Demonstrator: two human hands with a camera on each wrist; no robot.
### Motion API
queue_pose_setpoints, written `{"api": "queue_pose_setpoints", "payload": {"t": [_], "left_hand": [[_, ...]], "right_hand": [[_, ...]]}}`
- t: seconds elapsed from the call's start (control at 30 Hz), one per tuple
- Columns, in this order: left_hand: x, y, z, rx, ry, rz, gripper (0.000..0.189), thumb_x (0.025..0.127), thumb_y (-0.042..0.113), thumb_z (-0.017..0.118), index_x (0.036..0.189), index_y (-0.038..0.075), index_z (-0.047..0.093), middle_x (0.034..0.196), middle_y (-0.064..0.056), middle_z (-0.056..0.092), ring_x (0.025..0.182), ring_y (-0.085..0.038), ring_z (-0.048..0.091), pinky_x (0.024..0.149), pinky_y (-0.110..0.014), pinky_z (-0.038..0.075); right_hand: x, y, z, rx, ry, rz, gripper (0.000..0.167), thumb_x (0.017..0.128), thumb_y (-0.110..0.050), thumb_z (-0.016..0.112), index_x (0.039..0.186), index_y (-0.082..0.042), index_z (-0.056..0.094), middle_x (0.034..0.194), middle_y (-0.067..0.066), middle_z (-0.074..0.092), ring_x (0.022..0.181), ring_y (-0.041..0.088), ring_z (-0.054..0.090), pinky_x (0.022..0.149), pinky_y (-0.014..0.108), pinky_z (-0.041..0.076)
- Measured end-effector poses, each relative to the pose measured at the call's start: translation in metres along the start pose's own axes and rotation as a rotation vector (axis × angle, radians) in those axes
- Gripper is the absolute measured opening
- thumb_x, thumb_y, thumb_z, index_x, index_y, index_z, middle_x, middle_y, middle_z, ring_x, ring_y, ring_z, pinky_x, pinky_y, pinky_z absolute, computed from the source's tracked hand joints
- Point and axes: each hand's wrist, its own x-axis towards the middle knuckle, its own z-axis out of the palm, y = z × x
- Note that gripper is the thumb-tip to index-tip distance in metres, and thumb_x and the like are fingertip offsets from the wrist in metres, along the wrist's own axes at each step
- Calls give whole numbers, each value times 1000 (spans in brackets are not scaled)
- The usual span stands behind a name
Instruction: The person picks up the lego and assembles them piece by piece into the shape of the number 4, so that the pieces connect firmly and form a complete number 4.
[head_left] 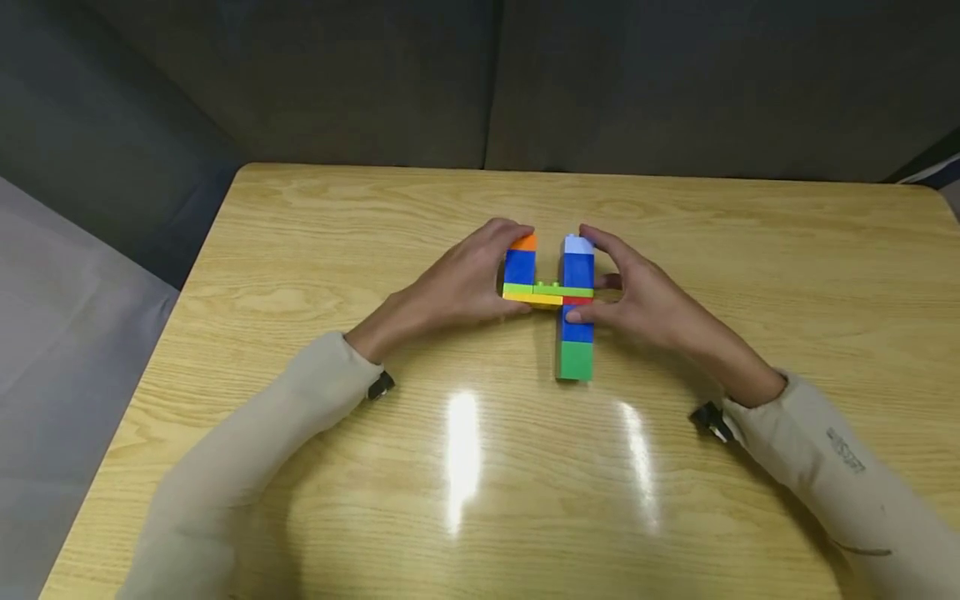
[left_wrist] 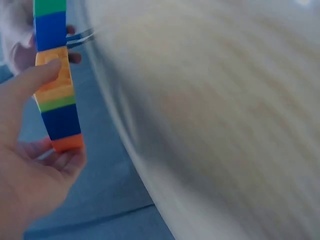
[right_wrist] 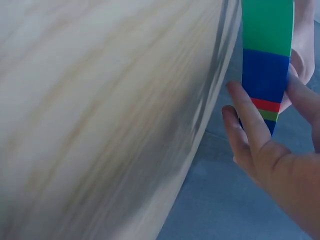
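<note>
Both hands hold one toy-brick assembly (head_left: pixel 578 271), shaped like a 4, over the middle of the table. Its short left column has an orange brick on a blue one; the longer right column runs from light blue at the top through blue to green at the bottom. Thin lime, yellow and red bricks join the columns. My left hand (head_left: pixel 477 275) grips the left column, its thumb on the yellow brick (left_wrist: pixel 62 77) and fingers at the orange brick (left_wrist: pixel 68 143). My right hand (head_left: pixel 645 292) grips the right column, thumb on the blue brick below the red one.
The wooden table (head_left: pixel 337 225) spreads under both forearms, with two bright light reflections near the front. Dark grey partitions (head_left: pixel 360 83) stand behind its far edge. A dark clip-like piece (head_left: pixel 381 386) sits at the left cuff, another (head_left: pixel 711 421) at the right.
</note>
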Motion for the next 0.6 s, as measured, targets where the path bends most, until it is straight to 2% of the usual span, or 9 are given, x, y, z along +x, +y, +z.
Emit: {"api": "queue_pose_setpoints", "payload": {"t": [0.07, 0.17, 0.3, 0.4, 0.47, 0.6], "left_hand": [[2, -1, 3, 36, -28, -10, 85, 87, 34, 84, 154, 2, 42, 147, -11, 46, 127, -22, 48, 111, -33, 43], [3, -1, 6, 76, -38, 21, 73, 90, 31, 80, 152, 9, 48, 150, -14, 41, 130, -28, 45, 107, -38, 46], [5, -2, 7, 111, -48, 105, 46, 93, 36, 79, 134, 17, 68, 158, -17, 34, 137, -37, 41, 109, -47, 43], [8, -1, 8, 153, -56, 131, 35, 95, 43, 76, 121, 19, 77, 160, -16, 36, 136, -37, 42, 109, -51, 40], [10, 0, 9, 172, -66, 117, 33, 97, 44, 74, 119, 20, 77, 159, -13, 38, 136, -36, 44, 106, -50, 40], [13, 1, 15, 162, -110, 44, 33, 98, 42, 73, 122, 20, 74, 160, -11, 35, 135, -36, 45, 104, -50, 41]], "right_hand": [[3, 1, 0, -7, -7, 15, 101, 94, -19, 80, 168, -15, 11, 172, 10, 15, 139, 47, 48, 102, 53, 52], [6, 2, 0, 13, -10, 22, 100, 94, -19, 80, 168, -14, 12, 172, 9, 16, 138, 46, 49, 102, 53, 52], [8, 2, 0, 29, -13, 43, 99, 95, -21, 79, 167, -13, 13, 172, 10, 16, 140, 50, 45, 106, 56, 48], [9, 2, 1, 17, -12, 81, 99, 95, -25, 79, 167, -13, 13, 171, 12, 17, 142, 53, 41, 111, 60, 42], [11, 2, 1, 2, -12, 105, 100, 94, -28, 80, 167, -14, 12, 170, 14, 19, 142, 53, 40, 112, 61, 40], [14, 3, 1, -15, -19, 149, 102, 94, -29, 80, 167, -14, 11, 166, 18, 28, 141, 49, 44, 113, 59, 40]]}}
